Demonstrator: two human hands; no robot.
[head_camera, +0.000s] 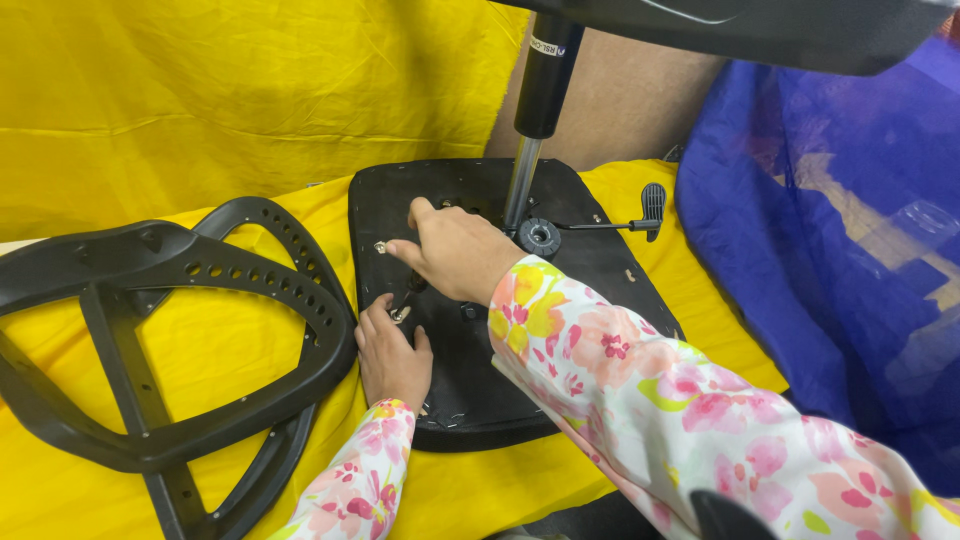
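Seemingly midway, the seat pan (600, 270) lies underside-up on the yellow cloth (200, 350) with gas cylinder (540, 90) fitted, right hand (455, 250) fingering a bolt (380, 246), left hand (392, 355) pinching hardware, backrest frame (150, 330) unattached beside.

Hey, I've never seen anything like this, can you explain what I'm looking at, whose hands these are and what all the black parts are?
This is one picture from a camera worn on a person's head, looking down at their own two hands in floral sleeves. On a yellow cloth lies the underside of a black office chair seat, upside down, with its gas lift cylinder standing up from the middle and an adjustment lever sticking out sideways. The right hand rests on the seat's underside near a bolt. The left hand presses the seat's edge, seemingly pinching a small metal part. To the left lies a black chair backrest frame with rows of holes.
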